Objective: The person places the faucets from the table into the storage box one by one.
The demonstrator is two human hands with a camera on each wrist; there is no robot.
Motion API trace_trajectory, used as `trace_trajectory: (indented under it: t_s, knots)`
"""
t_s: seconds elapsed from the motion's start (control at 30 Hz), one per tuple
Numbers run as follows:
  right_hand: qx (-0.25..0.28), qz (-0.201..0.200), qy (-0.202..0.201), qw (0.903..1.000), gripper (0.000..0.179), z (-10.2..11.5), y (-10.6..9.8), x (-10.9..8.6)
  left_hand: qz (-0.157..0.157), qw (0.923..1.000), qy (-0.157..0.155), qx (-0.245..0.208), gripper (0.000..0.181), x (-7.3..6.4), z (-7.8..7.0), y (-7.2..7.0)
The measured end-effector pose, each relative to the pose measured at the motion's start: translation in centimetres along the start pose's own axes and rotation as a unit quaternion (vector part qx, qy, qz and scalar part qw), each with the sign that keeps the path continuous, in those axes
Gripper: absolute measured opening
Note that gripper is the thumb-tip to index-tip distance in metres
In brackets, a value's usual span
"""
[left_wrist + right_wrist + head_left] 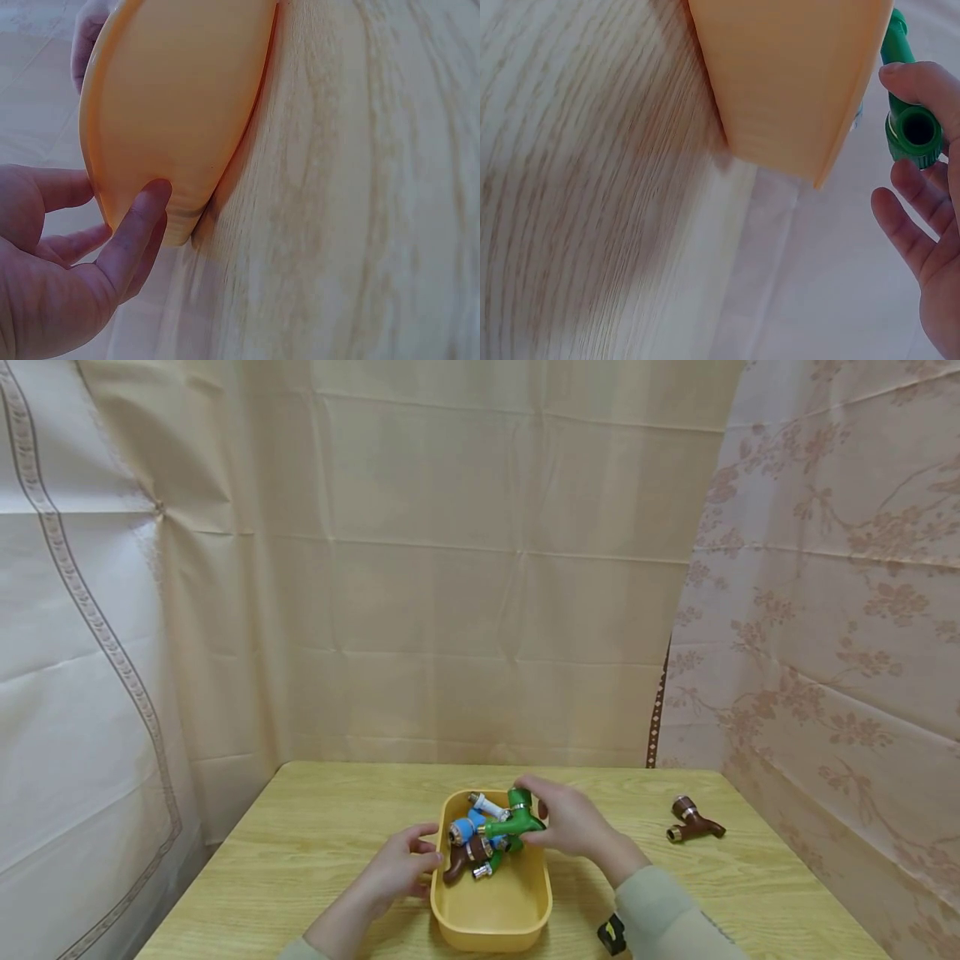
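Observation:
A yellow plastic bin [495, 906] stands on the table with several toy-like faucets heaped in its far half. Among them are a blue faucet [467, 828], a white one [491, 807] and a brown one [455, 867]. My right hand [572, 818] pinches a green faucet [517, 821] between thumb and fingers over the bin's far right side; its hollow green end faces the right wrist view. At the bin's left side, my left hand [401, 867] rests its fingers [142, 214] against the outer wall and rim, slightly bent.
A separate brown faucet [693, 821] with brass-coloured ends lies on the right part of the wooden table [337, 802]. A black and yellow object [612, 935] shows beside the right sleeve. Curtains hang behind the table and on both sides.

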State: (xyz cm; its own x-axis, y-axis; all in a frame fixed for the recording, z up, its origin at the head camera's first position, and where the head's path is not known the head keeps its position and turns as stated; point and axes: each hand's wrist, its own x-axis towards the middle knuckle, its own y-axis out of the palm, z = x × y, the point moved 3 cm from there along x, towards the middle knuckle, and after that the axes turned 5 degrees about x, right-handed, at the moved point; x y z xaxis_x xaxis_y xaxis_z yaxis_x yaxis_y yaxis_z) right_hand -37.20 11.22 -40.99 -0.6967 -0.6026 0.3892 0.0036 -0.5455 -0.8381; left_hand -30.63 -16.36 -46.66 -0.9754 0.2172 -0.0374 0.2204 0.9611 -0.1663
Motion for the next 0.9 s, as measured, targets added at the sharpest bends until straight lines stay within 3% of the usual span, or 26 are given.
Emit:
trace_trajectory:
  t_s: [0.4, 0.9]
  knots:
    - [-0.013, 0.03, -0.044, 0.9985, 0.07, 1.9, 0.9, 0.4, -0.002, 1.0, -0.002, 0.008, 0.061, 0.2, 0.2, 0.0]
    - [-0.027, 0.074, -0.056, 0.9953, 0.07, 3.1, 2.1, 0.8, -0.004, 0.9999, -0.007, 0.008, 0.061, 0.3, 0.4, -0.1]
